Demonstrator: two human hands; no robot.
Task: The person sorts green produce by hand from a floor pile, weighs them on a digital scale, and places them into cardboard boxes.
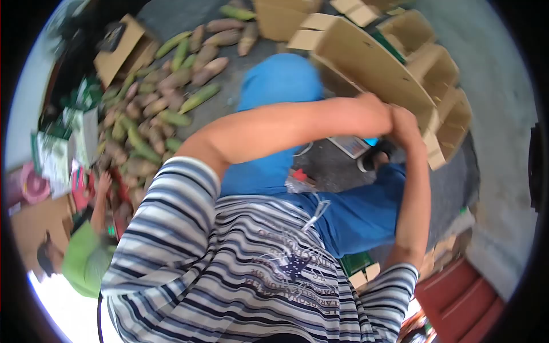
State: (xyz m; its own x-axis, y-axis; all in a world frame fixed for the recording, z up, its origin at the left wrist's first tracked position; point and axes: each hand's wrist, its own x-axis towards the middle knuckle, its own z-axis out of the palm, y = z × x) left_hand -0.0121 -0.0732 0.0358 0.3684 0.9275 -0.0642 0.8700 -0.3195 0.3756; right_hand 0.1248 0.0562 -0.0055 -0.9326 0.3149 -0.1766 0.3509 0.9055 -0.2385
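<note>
My left hand (374,112) and my right hand (405,123) meet beside the near wall of a long open cardboard box (374,60). Both look closed, fingers curled in, but blur and overlap hide what is between them. Just below the hands, a flat device with a light panel (349,146) lies on the dark floor, a bright blue patch at its edge. My left forearm crosses over my blue trouser leg. At the upper left, a large heap of brown and green oblong produce (154,114) is spread on the floor.
Smaller open boxes (440,71) stand right of the long box, near a grey wall. An open carton (123,54) sits behind the heap. Another person in green (86,257) reaches toward the heap at lower left. A red panelled object (457,297) is at lower right.
</note>
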